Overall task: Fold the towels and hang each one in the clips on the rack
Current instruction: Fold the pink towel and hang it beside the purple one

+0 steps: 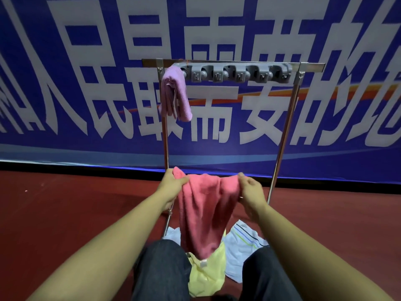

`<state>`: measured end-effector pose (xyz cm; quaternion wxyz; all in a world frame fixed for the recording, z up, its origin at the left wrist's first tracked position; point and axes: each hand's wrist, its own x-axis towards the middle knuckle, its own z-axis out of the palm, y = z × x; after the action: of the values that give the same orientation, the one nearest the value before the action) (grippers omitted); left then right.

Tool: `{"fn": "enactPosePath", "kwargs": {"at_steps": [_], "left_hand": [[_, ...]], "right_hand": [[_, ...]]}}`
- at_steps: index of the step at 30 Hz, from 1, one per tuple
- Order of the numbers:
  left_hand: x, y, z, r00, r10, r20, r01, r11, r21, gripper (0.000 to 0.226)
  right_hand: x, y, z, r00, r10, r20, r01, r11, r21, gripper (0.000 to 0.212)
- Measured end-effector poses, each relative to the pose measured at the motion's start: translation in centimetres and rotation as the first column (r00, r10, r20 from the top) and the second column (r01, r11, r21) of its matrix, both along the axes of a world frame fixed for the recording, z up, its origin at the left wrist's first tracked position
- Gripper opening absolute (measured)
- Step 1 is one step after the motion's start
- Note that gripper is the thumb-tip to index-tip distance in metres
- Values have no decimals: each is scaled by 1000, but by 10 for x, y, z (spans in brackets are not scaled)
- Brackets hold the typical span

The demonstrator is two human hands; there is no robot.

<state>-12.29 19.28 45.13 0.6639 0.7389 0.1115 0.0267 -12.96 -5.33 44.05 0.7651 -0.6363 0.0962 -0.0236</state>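
Holding the pink towel (pixel 206 205) by its top edge, the left hand (pixel 173 185) and right hand (pixel 252 192) both pinch it; it looks soft, light and floppy.

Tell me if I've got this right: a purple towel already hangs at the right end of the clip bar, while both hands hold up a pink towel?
Not quite. In the head view the purple towel hangs at the left end of the clip bar, not the right; the other clips hold nothing. The rest stands: the left hand and right hand hold up the pink towel.
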Motion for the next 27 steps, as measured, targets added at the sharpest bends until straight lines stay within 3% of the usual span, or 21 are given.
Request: {"fn": "enactPosePath", "kwargs": {"at_steps": [3,7,9,11,14,16,20,22,27], "left_hand": [[3,30,-8,999,45,8,-46,974,223,27],[5,49,-5,990,138,44,-144,959,246,27],[6,47,-2,986,165,21,-166,972,167,38],[7,43,3,981,189,-36,-192,977,-90,46],[4,34,9,968,224,-109,-249,864,-437,27],[5,32,9,959,250,-132,-282,829,-482,13],[-2,37,13,970,214,-119,-245,862,-444,34],[-6,39,20,988,131,-77,-151,884,-443,45],[-7,41,30,997,72,-35,-80,908,-412,35]], "right_hand": [[15,-37,3,972,-232,24,233,965,-120,37],[29,-76,-4,948,-320,5,312,923,-225,28],[30,-80,-5,952,-306,0,297,926,-232,24],[27,-80,-1,966,-259,2,255,950,-179,19],[23,-80,7,992,-121,-33,118,989,-84,31],[21,-82,15,999,-24,-22,22,997,-77,36],[25,-86,23,998,-10,54,29,929,-369,30],[26,-87,28,997,-21,76,55,876,-479,26],[33,-90,36,992,-97,79,124,832,-541,33]]}}
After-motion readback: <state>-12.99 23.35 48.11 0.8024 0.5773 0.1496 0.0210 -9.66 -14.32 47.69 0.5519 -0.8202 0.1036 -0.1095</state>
